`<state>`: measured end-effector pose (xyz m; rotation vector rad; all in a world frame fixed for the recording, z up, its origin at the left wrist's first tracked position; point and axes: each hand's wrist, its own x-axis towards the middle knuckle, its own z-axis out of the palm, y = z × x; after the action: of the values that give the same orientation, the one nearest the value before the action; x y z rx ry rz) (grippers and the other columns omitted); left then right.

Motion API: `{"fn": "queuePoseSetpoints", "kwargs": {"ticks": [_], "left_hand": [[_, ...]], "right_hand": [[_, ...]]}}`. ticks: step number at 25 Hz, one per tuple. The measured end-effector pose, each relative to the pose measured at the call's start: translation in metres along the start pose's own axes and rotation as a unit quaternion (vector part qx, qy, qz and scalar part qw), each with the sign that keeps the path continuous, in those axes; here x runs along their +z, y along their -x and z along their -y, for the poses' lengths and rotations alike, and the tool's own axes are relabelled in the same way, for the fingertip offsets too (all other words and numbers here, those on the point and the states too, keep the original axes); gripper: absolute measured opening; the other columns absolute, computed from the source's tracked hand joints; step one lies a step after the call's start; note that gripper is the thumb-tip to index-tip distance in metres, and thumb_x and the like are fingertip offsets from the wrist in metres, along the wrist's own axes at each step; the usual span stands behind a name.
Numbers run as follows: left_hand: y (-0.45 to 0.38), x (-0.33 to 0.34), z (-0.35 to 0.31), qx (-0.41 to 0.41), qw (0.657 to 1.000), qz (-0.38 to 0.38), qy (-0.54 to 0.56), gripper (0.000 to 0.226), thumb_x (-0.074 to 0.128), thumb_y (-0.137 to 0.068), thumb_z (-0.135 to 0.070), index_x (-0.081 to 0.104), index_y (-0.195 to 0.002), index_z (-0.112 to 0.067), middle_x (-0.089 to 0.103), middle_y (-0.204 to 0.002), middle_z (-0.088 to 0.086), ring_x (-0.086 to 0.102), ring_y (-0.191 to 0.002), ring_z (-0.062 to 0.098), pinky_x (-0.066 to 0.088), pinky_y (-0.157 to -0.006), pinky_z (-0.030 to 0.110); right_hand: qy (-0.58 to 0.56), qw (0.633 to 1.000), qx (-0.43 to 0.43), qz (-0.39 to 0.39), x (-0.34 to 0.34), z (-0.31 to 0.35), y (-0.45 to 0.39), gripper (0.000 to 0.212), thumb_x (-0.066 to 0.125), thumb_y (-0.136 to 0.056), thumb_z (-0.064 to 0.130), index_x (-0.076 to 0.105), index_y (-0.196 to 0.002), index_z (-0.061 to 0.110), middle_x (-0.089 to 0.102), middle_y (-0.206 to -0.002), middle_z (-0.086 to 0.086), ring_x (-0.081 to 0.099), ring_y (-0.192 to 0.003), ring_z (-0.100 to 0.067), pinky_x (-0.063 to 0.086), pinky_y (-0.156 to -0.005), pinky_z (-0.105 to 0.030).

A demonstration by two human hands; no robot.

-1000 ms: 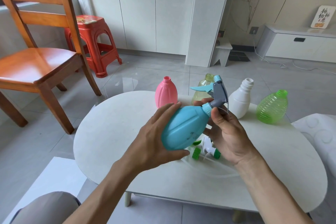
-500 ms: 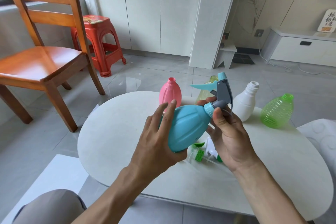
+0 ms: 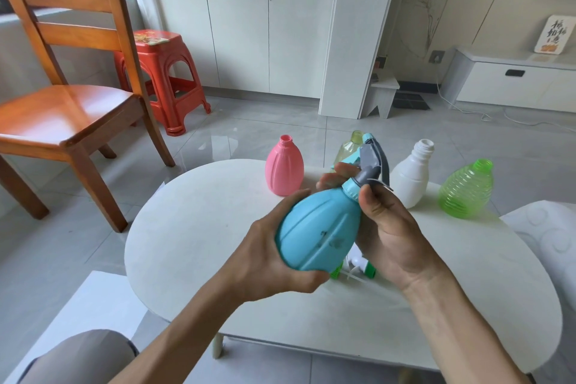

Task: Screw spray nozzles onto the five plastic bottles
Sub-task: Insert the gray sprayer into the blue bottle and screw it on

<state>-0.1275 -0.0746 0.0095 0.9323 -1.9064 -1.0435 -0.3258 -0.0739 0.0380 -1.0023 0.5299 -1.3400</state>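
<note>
Plastic and seemingly empty, light and smooth, the blue bottle (image 3: pixel 318 235) at frame centre sits cupped in our left hand (image 3: pixel 274 262) while our right hand (image 3: pixel 386 227) pinches its collar (image 3: pixel 351 188), the best grip.

You hold a tilted blue bottle (image 3: pixel 318 231), its grey nozzle (image 3: pixel 372 162) pointing toward one o'clock, above the table.

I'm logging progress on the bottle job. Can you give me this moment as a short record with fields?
in hand: blue bottle, tilted, above the table
left hand: grips the bottle's body
right hand: fingers at the collar of the grey nozzle
without nozzles: pink bottle, white bottle, green bottle
yellowish bottle: mostly hidden
loose nozzles: on the table, under the hands
</note>
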Motion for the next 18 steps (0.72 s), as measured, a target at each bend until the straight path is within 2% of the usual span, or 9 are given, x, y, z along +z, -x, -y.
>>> {"fn": "queuePoseSetpoints", "kwargs": {"ticks": [3, 6, 7, 9, 11, 13, 15, 18], "left_hand": [[0.004, 0.008, -0.002, -0.020, 0.999, -0.040, 0.007, 0.095, 0.090, -0.055, -0.026, 0.044, -0.138, -0.034, 0.063, -0.117, -0.008, 0.065, -0.102, 0.021, 0.061, -0.069, 0.038], [0.005, 0.013, -0.001, -0.026, 0.997, -0.066, 0.011, 0.092, 0.087, -0.053, -0.028, 0.046, -0.135, -0.039, 0.064, -0.115, -0.010, 0.066, -0.099, 0.020, 0.061, -0.066, 0.042], [0.003, 0.010, 0.001, -0.022, 0.998, -0.054, 0.018, 0.092, 0.089, -0.055, -0.027, 0.046, -0.136, -0.039, 0.063, -0.117, -0.011, 0.065, -0.102, 0.019, 0.061, -0.068, 0.042], [0.000, 0.005, 0.004, -0.016, 0.999, -0.040, -0.009, 0.097, 0.092, -0.057, -0.032, 0.041, -0.139, -0.040, 0.057, -0.127, -0.015, 0.058, -0.115, 0.012, 0.058, -0.083, 0.039], [0.000, 0.007, 0.005, -0.001, 0.992, -0.069, -0.103, 0.111, 0.092, -0.057, -0.044, 0.030, -0.148, -0.035, 0.044, -0.143, -0.015, 0.045, -0.130, 0.006, 0.049, -0.100, 0.032], [0.000, 0.015, 0.005, 0.035, 0.970, -0.127, -0.202, 0.117, 0.087, -0.059, -0.054, 0.023, -0.153, -0.025, 0.032, -0.155, -0.009, 0.033, -0.141, 0.010, 0.041, -0.109, 0.034], [0.000, 0.018, 0.006, 0.055, 0.954, -0.197, -0.220, 0.106, 0.080, -0.062, -0.056, 0.028, -0.150, -0.026, 0.034, -0.153, -0.013, 0.031, -0.142, 0.010, 0.039, -0.110, 0.031], [-0.003, 0.011, 0.011, 0.026, 0.949, -0.272, -0.157, 0.079, 0.074, -0.065, -0.049, 0.044, -0.136, -0.035, 0.053, -0.134, -0.020, 0.051, -0.123, 0.002, 0.046, -0.094, 0.016]], "right_hand": [[0.043, 0.998, -0.010, -0.037, 0.002, -0.003, 0.000, 0.032, 0.066, -0.086, 0.033, 0.067, -0.106, 0.008, 0.067, -0.109, -0.013, 0.061, -0.108, -0.027, 0.046, -0.099, -0.043], [0.070, 0.995, -0.024, -0.060, 0.008, -0.004, 0.000, 0.030, 0.065, -0.087, 0.034, 0.067, -0.105, 0.010, 0.069, -0.106, -0.011, 0.063, -0.104, -0.025, 0.049, -0.095, -0.040], [0.087, 0.994, -0.026, -0.068, 0.010, -0.004, 0.000, 0.032, 0.066, -0.087, 0.036, 0.067, -0.106, 0.011, 0.071, -0.106, -0.010, 0.064, -0.104, -0.023, 0.049, -0.094, -0.038], [0.136, 0.986, -0.040, -0.087, 0.014, -0.006, -0.001, 0.034, 0.067, -0.085, 0.040, 0.067, -0.107, 0.014, 0.071, -0.111, -0.014, 0.064, -0.107, -0.022, 0.048, -0.099, -0.042], [0.176, 0.978, -0.061, -0.090, 0.020, -0.010, -0.006, 0.034, 0.066, -0.086, 0.040, 0.067, -0.108, 0.014, 0.067, -0.120, -0.020, 0.063, -0.112, -0.024, 0.045, -0.105, -0.046], [0.221, 0.970, -0.083, -0.064, 0.029, -0.018, -0.012, 0.031, 0.064, -0.091, 0.034, 0.066, -0.111, 0.010, 0.068, -0.121, -0.018, 0.063, -0.116, -0.026, 0.045, -0.106, -0.044], [0.259, 0.961, -0.089, -0.033, 0.038, -0.029, -0.016, 0.025, 0.063, -0.095, 0.024, 0.065, -0.115, 0.009, 0.071, -0.120, -0.010, 0.062, -0.119, -0.023, 0.045, -0.106, -0.040], [0.309, 0.949, -0.063, 0.003, 0.054, -0.044, -0.021, 0.033, 0.067, -0.093, 0.022, 0.066, -0.125, 0.017, 0.071, -0.123, 0.003, 0.061, -0.121, -0.011, 0.045, -0.102, -0.026]]}}
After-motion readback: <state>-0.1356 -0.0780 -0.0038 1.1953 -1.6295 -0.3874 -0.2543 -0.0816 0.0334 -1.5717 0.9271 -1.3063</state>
